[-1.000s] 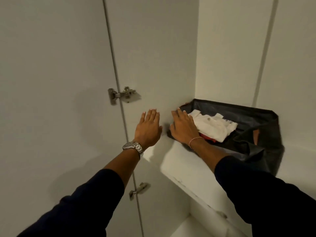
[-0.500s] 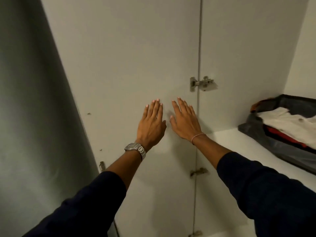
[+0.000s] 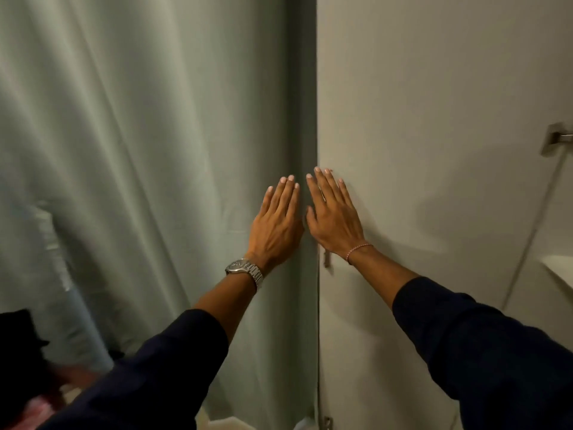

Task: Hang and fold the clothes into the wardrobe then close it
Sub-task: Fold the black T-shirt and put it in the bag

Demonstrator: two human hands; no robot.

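The open white wardrobe door (image 3: 434,125) fills the right half of the head view, seen from its inner side. My right hand (image 3: 335,217) lies flat against it near its free left edge, fingers straight and spread. My left hand (image 3: 277,223), with a metal watch at the wrist, is held out flat just left of that edge, in front of the curtain; whether it touches anything I cannot tell. Neither hand holds anything. The clothes and the bag on the shelf are out of view.
A pale green curtain (image 3: 139,150) hangs left of the door. A metal hinge (image 3: 556,138) shows at the right edge, with a white shelf corner (image 3: 558,268) below it. Dark and pink fabric (image 3: 28,383) lies at the lower left.
The view has swung left from the shelf and bag to the door's free edge and curtain. Both hands travelled left across the door, staying flat side by side.
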